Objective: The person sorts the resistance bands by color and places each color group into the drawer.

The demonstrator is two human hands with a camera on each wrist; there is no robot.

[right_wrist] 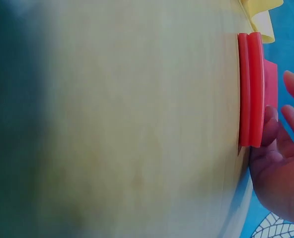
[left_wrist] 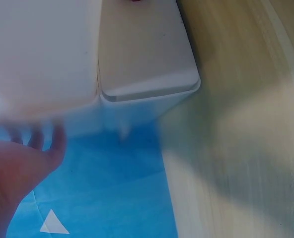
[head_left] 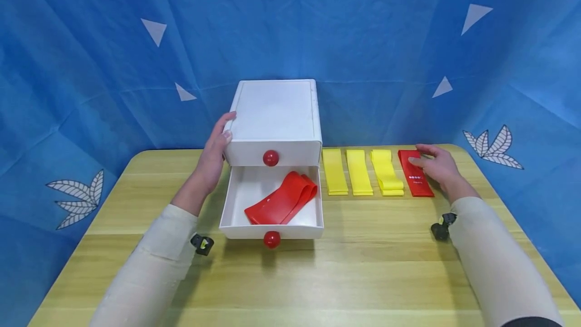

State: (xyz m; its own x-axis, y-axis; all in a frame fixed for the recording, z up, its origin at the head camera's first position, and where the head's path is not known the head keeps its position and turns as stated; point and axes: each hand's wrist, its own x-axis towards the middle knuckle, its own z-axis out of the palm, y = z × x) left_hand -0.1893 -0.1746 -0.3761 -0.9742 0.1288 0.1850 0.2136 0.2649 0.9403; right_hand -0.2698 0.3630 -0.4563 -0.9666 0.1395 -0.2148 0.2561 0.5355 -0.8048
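A white two-drawer box (head_left: pixel 277 110) stands on the table with its lower drawer (head_left: pixel 238 198) pulled out. My left hand (head_left: pixel 213 155) rests against the box's upper left side, fingertips on its top edge. Inside the lower drawer lies a looped red resistance band (head_left: pixel 281 203). At the right, my right hand (head_left: pixel 436 165) touches a folded red band (head_left: pixel 418 178) with white print, its thumb over the band's right edge. In the right wrist view the other fingers are spread beside the band's folded layers (right_wrist: pixel 251 89).
Three folded yellow bands, a left one (head_left: pixel 335 173), a middle one (head_left: pixel 359 173) and a right one (head_left: pixel 387 173), lie between the box and the red band. Red knobs stick out from the upper (head_left: pixel 271 158) and lower drawer fronts. A blue cloth (head_left: pixel 363 54) hangs behind the wooden table (head_left: pixel 363 271).
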